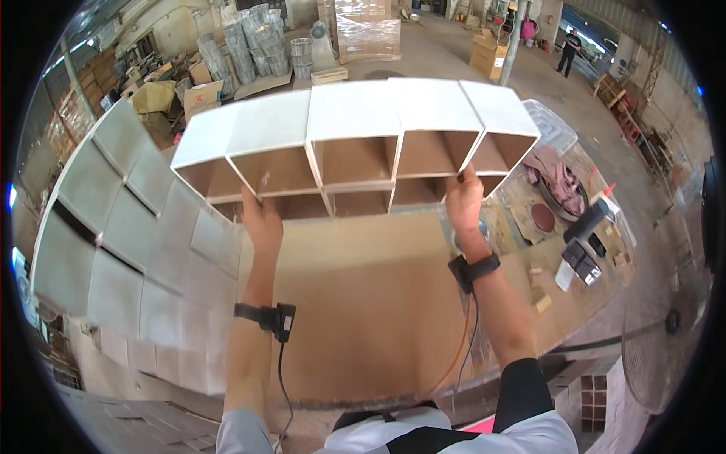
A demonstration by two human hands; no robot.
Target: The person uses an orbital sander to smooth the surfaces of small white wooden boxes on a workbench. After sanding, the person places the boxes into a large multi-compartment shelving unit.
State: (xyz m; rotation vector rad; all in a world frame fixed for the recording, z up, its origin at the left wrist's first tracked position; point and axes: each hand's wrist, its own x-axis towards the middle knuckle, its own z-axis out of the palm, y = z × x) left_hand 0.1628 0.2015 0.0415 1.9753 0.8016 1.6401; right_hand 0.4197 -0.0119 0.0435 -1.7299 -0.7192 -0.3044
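Note:
Across the far side of the worktable stands a block of open white boxes [352,110], brown inside, in an upper and a lower row with the open sides facing me. My left hand [262,221] is closed on box walls left of the middle, its fingertips partly hidden inside. Toward the right end my right hand [464,198] grips the box walls where two upper boxes meet. Both forearms reach straight out over a brown board [355,303] on the table, and each wrist wears a black strap with a small device and cable.
More white boxes [121,250] are stacked at the left. On the table's right lie a pink cloth [556,178], a red-brown disc [542,218], a dark cylinder [586,221] and small wood blocks [543,303]. A fan [665,325] stands far right; a person [569,51] stands in the background.

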